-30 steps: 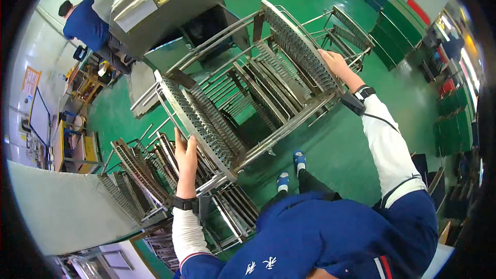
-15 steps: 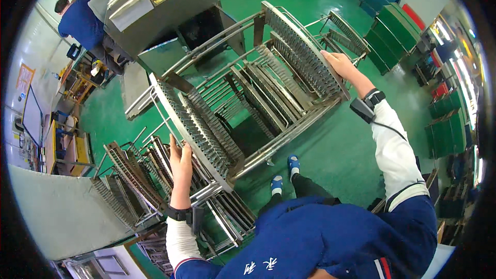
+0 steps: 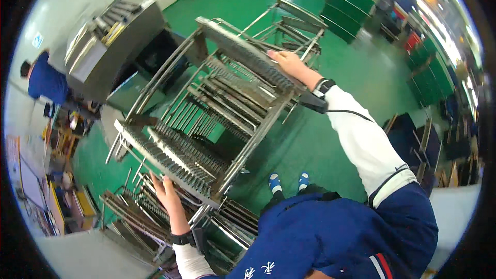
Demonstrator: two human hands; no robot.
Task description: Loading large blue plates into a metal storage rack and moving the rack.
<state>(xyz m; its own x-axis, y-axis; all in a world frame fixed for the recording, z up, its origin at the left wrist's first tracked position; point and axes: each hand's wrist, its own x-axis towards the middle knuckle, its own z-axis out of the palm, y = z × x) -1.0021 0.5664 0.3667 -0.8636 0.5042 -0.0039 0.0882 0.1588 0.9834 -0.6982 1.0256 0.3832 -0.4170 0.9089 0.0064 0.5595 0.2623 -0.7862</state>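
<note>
A metal rack cart [image 3: 238, 157] with two slotted side panels stands tilted across the view in front of me. Between its panels sit several long metal bars [image 3: 219, 104]. My right hand [image 3: 293, 67] is closed over the outer edge of the far right panel, some fingers hidden behind it. Beside the near left panel [image 3: 168, 160], my left hand [image 3: 168, 196] has its fingers stretched and apart, touching the outer side. Both forearms, in white sleeves with black wrist straps, reach up from below.
Another metal rack [image 3: 299, 15] stands behind the cart. More slotted racks [image 3: 137, 212] crowd the lower left. A grey metal cabinet [image 3: 116, 46] is at the upper left, with a person in blue [image 3: 47, 80] beyond it. Green boxes [image 3: 349, 5] are stacked at the upper right.
The view has swung, so the cart and room sit farther left. The cart has turned a little, both hands staying at its side panels. My feet now stand nearly side by side.
</note>
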